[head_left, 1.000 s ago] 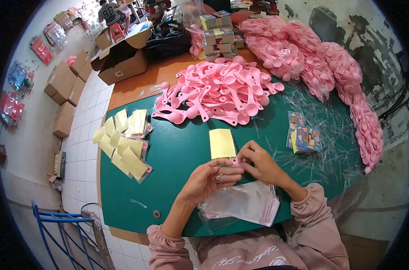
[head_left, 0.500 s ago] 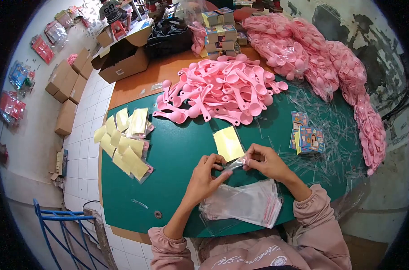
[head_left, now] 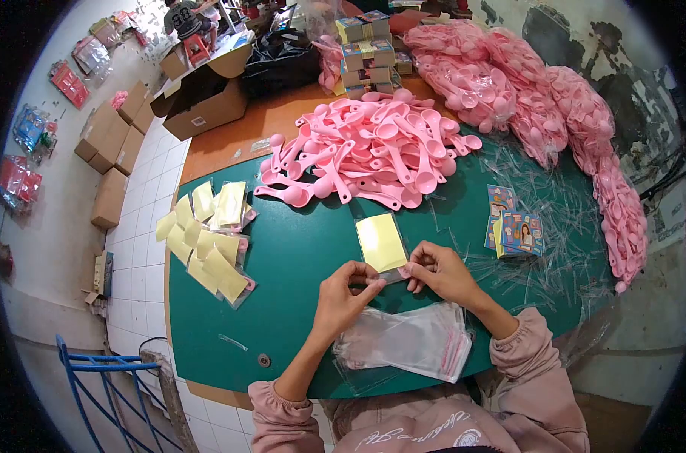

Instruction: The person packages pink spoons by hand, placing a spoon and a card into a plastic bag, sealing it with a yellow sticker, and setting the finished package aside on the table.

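A clear plastic bag with a pale yellow card in it lies on the green table in front of me. A bit of pink, like the end of a spoon handle, shows at its near right corner. My left hand is closed at the bag's near edge, thumb towards the fingers. On the other side, my right hand pinches the near right corner. Just below both hands rests a stack of clear plastic bags. Beyond the card is a heap of pink measuring spoons.
Several bagged yellow cards are piled on the left. Printed cards sit on the right, near scattered clear plastic strips. Bulging bags of pink spoons line the right edge. An open cardboard box stands at the back left.
The bag's clear near end, lifted and crumpled between my fingers before, is now lower and flatter. The pink bit at the corner has come into view.
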A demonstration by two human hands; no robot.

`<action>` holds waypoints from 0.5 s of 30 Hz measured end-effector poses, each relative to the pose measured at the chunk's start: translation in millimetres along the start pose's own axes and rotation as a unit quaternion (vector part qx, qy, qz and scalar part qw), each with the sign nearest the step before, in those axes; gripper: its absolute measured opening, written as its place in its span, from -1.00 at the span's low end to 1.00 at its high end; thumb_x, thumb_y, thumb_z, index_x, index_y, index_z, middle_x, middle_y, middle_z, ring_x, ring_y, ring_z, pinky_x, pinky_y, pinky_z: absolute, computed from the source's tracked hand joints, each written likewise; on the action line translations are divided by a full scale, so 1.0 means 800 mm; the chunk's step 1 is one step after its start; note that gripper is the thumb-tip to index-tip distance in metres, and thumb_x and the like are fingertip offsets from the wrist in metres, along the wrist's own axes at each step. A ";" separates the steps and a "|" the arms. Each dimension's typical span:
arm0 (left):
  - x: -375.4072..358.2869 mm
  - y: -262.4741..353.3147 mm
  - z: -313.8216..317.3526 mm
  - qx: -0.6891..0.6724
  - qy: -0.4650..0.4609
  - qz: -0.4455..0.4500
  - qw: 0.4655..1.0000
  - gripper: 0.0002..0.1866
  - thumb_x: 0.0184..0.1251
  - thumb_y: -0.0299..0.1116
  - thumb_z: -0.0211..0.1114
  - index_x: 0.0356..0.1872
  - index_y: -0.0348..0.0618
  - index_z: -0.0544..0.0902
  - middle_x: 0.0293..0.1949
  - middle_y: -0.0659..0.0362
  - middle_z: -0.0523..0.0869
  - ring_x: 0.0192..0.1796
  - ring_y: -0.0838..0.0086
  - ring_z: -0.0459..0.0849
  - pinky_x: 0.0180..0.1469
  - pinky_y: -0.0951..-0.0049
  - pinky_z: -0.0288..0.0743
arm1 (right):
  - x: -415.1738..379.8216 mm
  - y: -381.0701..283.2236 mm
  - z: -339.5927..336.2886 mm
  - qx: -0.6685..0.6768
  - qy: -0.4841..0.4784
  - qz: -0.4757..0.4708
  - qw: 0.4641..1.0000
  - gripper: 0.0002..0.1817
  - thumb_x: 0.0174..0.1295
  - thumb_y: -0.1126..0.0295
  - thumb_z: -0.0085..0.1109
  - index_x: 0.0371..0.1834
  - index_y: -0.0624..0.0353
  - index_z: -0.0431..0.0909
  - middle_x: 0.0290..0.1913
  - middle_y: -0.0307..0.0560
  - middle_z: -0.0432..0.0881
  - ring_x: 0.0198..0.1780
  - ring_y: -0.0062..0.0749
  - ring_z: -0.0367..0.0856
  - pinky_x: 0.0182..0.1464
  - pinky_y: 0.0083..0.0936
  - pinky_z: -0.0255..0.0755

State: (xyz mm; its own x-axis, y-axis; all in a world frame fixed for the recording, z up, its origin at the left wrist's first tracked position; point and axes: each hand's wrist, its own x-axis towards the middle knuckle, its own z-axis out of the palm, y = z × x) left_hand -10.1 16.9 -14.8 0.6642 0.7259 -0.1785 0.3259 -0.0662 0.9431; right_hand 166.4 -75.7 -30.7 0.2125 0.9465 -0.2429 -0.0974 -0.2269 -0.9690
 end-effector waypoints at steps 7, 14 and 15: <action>0.002 -0.013 0.004 -0.037 0.046 0.008 0.998 -0.76 0.15 -0.42 0.29 -0.24 -0.26 0.43 -0.39 0.20 0.59 -0.34 0.61 0.56 -0.35 0.63 0.44 | -0.003 -0.006 0.007 -0.005 0.039 -0.015 0.999 -0.84 0.19 0.47 0.08 -0.34 0.28 0.30 -0.48 -0.10 0.56 -0.54 -0.57 0.56 -0.58 -0.66 0.44; 0.002 -0.015 0.003 0.022 0.002 0.027 0.999 -0.77 0.18 -0.44 0.24 -0.17 -0.24 0.45 -0.30 0.21 0.56 -0.31 0.65 0.50 -0.34 0.63 0.44 | -0.004 -0.009 0.011 -0.036 0.041 -0.024 0.998 -0.78 0.20 0.48 0.05 -0.11 0.24 0.35 -0.50 -0.16 0.56 -0.54 -0.60 0.55 -0.59 -0.67 0.42; 0.002 -0.012 0.002 0.021 0.003 0.028 0.999 -0.77 0.18 -0.44 0.24 -0.17 -0.24 0.45 -0.30 0.21 0.56 -0.31 0.65 0.50 -0.34 0.63 0.44 | -0.003 -0.008 0.011 -0.037 0.041 -0.026 0.998 -0.78 0.20 0.48 0.05 -0.11 0.24 0.35 -0.50 -0.16 0.56 -0.54 -0.60 0.55 -0.59 -0.67 0.42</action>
State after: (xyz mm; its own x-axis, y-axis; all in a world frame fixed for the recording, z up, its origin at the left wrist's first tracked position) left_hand -10.9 17.5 -24.9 0.6782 0.7244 -0.1232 0.3164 -0.1366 0.9387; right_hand 158.0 -74.2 -23.2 0.2953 0.9358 -0.1926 -0.0130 -0.1976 -0.9802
